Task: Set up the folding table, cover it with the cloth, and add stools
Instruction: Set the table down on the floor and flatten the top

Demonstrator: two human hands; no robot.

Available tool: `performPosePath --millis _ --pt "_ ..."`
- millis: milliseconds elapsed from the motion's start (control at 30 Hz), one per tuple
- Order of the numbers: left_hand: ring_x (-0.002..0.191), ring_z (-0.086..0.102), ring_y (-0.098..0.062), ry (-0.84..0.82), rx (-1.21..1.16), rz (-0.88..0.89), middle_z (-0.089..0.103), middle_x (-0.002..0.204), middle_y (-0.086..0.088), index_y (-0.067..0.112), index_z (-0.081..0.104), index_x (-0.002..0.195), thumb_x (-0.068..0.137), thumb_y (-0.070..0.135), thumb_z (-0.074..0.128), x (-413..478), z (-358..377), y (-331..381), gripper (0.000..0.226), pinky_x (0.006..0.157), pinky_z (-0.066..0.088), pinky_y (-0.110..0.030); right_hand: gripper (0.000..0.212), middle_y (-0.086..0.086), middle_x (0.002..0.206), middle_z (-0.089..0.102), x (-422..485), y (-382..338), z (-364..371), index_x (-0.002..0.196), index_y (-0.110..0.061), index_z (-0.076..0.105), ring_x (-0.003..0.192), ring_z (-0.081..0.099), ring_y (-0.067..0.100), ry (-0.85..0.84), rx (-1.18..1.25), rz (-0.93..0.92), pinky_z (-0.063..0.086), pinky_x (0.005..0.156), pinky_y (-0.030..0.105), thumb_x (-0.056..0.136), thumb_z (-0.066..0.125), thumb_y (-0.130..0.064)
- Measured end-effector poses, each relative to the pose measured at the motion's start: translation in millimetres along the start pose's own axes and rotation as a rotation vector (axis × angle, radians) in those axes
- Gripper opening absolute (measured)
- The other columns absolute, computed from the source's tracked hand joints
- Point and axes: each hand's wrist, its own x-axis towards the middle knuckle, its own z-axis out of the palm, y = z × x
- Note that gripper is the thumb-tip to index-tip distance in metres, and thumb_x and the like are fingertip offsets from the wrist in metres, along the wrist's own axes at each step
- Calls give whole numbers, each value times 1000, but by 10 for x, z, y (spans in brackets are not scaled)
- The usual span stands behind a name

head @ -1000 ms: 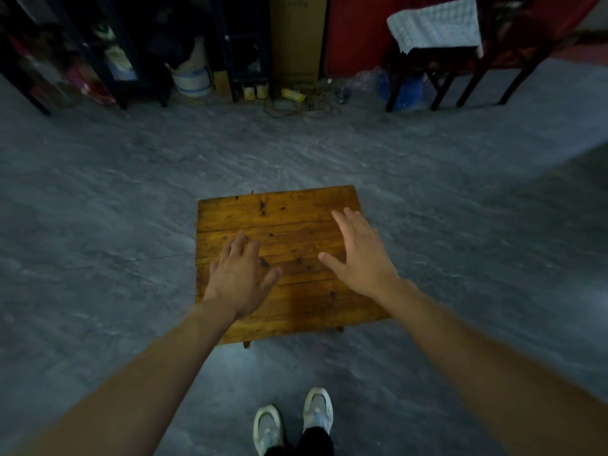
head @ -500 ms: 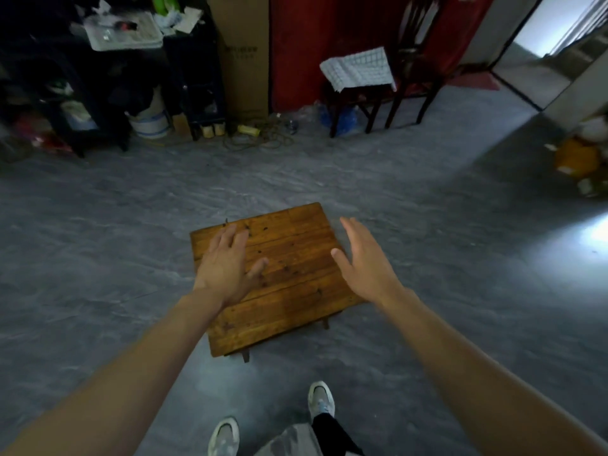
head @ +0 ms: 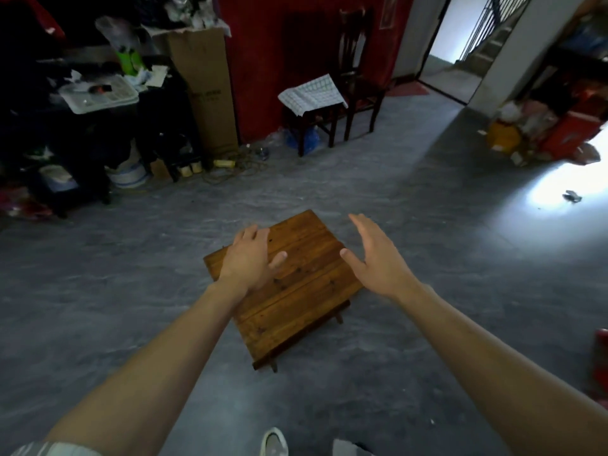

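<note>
Hands over plank table, grey mottled floor.
I log left hand (head: pixel 250 259) spread, palm down, above square wooden table (head: pixel 296 297); right hand (head: pixel 375 258) spread beside it; checked cloth (head: pixel 311 92) draped on dark stool (head: pixel 312 126) behind.

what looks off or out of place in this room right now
Nothing is spilled or broken. The wooden table stands bare on its legs, while the checked cloth meant for it lies draped over a dark stool by the red wall. Both hands, left and right, are open and empty.
</note>
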Motion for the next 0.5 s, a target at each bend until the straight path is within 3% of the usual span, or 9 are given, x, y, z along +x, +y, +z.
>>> performPosePath --millis 500 --pt "145 21 -29 21 3 -22 24 159 -9 15 29 151 95 51 51 -985 -59 364 70 116 28 -45 72 10 162 22 -920 -21 -146 156 -12 20 151 15 21 16 69 -10 15 121 32 98 58 -31"
